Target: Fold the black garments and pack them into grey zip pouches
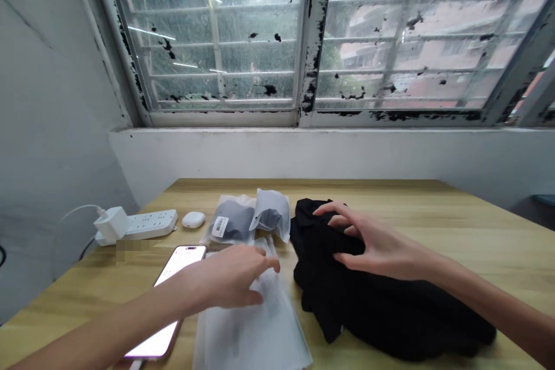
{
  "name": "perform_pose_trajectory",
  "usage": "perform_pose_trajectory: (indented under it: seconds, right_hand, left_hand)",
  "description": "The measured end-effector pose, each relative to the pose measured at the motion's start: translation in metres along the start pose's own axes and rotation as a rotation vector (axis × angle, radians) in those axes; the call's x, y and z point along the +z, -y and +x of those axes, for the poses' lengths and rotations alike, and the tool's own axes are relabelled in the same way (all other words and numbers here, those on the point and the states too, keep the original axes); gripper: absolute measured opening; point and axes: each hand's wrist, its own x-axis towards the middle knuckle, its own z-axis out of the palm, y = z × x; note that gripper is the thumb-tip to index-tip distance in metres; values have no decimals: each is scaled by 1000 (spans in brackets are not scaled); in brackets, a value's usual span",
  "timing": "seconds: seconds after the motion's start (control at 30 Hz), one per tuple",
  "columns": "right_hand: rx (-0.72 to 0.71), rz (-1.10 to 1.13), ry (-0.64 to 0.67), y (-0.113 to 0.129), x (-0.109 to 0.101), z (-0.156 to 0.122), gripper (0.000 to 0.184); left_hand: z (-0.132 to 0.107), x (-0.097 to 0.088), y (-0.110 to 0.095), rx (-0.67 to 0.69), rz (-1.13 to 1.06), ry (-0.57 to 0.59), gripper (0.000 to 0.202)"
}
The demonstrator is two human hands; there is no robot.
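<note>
Across the top of the frame, a wide window [208, 34] with flaking white paint and rain-speckled glass shows bars and a pinkish building outside. Below it runs a pale wall [303, 156], and another pale wall fills the left side of the frame.

A light wooden worktop [455, 225] spans the lower half of the frame. Your forearms reach in over it from both lower corners.

At lower right, a crumpled black garment [390, 312] lies in a loose heap. Your right hand [373, 243] rests on its upper part, with the fingers [333, 214] spread wide and curved over the folds. They are not closed into a grip.

Just left of the garment, at bottom centre, lies a flat stack of translucent white bags [247, 329]. Your left hand [229, 277] is over its upper part, fingers [264, 260] loosely apart and slightly curled. You cannot tell whether the fingertips touch the plastic.

Above the stack, near the far edge, sit a sealed bag of dark cloth with a barcode label [229, 221] and a sealed grey bag [271, 214], the second leaning on the first.

At left, a smartphone [180, 260] with a lit screen lies partly under your left forearm. Farther back are a white power strip [151, 224], a white charger [111, 224] plugged into it, and a small white earbud case [193, 219].
</note>
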Motion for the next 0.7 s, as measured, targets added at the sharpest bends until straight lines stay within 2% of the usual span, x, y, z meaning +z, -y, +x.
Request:
perform_pose_trajectory:
  seconds: [0.07, 0.13, 0.27, 0.37, 0.5, 0.6, 0.7]
  right_hand:
    - [-7, -41, 35, 0, -1, -1, 57]
    - [-18, -67, 59, 1, 0, -1, 50]
    - [-30, -104, 74, 7, 0, -1, 32]
    - [-27, -87, 91, 10, -1, -3, 25]
    - [-15, -88, 83, 9, -2, -4, 24]
    - [11, -4, 76, 8, -8, -1, 24]
    - [68, 221, 41, 8, -16, 3, 23]
  left_hand:
    - [3, 2, 0, 14, 9, -4, 46]
    - [5, 2, 1, 26, 14, -11, 46]
    - [9, 6, 4, 48, -13, -72, 32]
    - [14, 10, 9, 125, -97, -108, 17]
    - [16, 7, 14, 242, -232, -140, 29]
    - [8, -4, 14, 283, -281, -180, 29]
    - [-3, -16, 13, 289, -292, -240, 26]
